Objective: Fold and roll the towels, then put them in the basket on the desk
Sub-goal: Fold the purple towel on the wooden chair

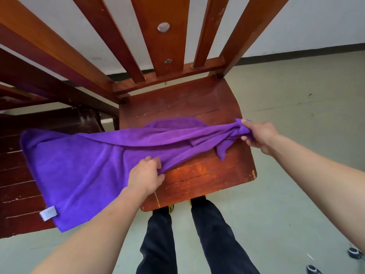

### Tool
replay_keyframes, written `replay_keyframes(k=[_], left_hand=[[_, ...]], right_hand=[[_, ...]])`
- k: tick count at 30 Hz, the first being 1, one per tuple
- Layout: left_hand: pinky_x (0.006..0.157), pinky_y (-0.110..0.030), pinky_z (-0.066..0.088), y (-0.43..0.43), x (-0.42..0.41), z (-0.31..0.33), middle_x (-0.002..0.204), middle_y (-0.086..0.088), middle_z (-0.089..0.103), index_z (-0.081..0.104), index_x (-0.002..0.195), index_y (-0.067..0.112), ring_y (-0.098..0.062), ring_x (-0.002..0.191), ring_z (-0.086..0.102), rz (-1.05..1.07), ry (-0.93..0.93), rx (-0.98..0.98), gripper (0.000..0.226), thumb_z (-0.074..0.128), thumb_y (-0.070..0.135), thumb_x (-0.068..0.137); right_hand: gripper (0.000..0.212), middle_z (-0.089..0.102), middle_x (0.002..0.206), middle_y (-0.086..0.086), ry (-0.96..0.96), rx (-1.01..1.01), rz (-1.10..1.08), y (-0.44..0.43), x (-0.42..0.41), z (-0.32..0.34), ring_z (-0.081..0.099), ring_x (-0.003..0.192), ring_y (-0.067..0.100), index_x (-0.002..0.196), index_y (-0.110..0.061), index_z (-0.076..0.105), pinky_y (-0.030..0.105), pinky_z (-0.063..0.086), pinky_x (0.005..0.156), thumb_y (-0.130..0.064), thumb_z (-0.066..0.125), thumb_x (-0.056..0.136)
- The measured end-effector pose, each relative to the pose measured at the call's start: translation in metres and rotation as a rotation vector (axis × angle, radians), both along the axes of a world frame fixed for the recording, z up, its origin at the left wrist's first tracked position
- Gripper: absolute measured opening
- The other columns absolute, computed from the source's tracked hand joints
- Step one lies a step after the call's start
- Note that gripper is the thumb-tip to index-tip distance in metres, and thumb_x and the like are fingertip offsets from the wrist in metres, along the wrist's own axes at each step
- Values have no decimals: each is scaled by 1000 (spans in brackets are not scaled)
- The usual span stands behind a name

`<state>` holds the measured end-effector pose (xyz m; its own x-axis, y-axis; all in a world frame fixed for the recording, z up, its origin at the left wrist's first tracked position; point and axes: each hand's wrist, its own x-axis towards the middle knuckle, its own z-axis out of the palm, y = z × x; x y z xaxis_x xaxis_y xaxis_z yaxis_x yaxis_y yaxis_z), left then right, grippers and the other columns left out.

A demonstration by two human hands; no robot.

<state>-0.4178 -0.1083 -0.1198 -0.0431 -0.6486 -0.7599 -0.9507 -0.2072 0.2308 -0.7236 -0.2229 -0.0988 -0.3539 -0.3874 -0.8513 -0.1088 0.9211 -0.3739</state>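
A purple towel (83,165) stretches across a wooden chair seat (207,175), bunched and twisted on the right and hanging flat off the left side. A small white label (48,213) shows at its lower left corner. My left hand (147,175) pinches the towel's near edge over the seat's front. My right hand (258,136) grips the gathered right end above the seat's right side. No basket or desk is in view.
The chair's slatted back (158,42) rises straight ahead. A second dark wooden chair (17,175) stands to the left under the towel. My legs and shoes (189,234) are at the seat's front. Grey-green floor (296,91) lies right; caster wheels (353,253) sit at bottom right.
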Motion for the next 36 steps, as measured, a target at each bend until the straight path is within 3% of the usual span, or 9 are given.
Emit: replay_keyframes(k=[3,6,9,14,18,21,26,30,36], left_hand=[[86,-38,42,-3,-11,-1,114,-5,50,52,116,23,-28,111,48,-192,-56,-4,44,67,39,79],[87,-37,40,8,-21,-5,117,-7,51,58,109,19,-29,112,46,-378,-148,5,26,57,23,83],[88,-36,40,22,-24,-1,114,-6,57,59,104,18,-29,113,48,-356,-127,67,24,53,19,81],[89,-35,42,19,-18,12,117,-5,60,58,106,21,-27,113,54,-481,-125,274,28,55,21,79],[76,-36,45,-18,-29,15,107,-6,55,59,100,19,-29,106,55,-234,47,-79,19,55,26,83],[70,-42,46,-57,-56,2,111,-10,50,58,109,14,-32,105,49,-96,115,-449,22,53,20,87],[83,-41,46,-94,-76,-22,120,-13,58,57,110,19,-36,110,55,-130,-7,-179,25,58,21,85],[78,-41,47,-94,-61,-5,105,-17,66,58,101,16,-39,102,59,126,14,-341,18,54,23,86],[86,-41,47,-139,-24,14,104,-18,67,60,103,16,-39,104,59,585,10,-470,24,55,30,85]], right_hand=[[22,53,68,2,26,49,-39,13,-9,-13,48,52,11,74,-15,53,13,42,34,-17,72,84],[25,51,69,1,-86,269,238,43,-19,-12,47,62,12,70,-18,52,17,45,44,-2,64,85],[32,54,66,4,92,281,418,67,-39,-5,49,68,18,64,-15,56,23,38,55,14,55,77],[24,60,68,13,235,232,451,76,-55,-8,53,64,25,65,-12,60,25,37,53,0,51,83],[35,63,72,5,308,40,389,59,-35,-23,59,72,29,69,-15,55,36,47,66,-46,70,77],[34,63,73,2,346,132,636,52,-25,-29,60,75,26,67,-17,55,31,43,68,-41,78,74],[24,60,65,2,350,-57,706,47,-40,-25,58,70,25,65,-15,57,32,40,61,-27,70,81],[10,49,60,-1,300,-490,420,28,-35,-4,44,53,12,82,-15,54,27,34,53,-17,60,89],[8,60,67,3,307,-478,253,-26,-19,-31,54,63,21,79,-27,56,35,44,63,-29,60,85]])
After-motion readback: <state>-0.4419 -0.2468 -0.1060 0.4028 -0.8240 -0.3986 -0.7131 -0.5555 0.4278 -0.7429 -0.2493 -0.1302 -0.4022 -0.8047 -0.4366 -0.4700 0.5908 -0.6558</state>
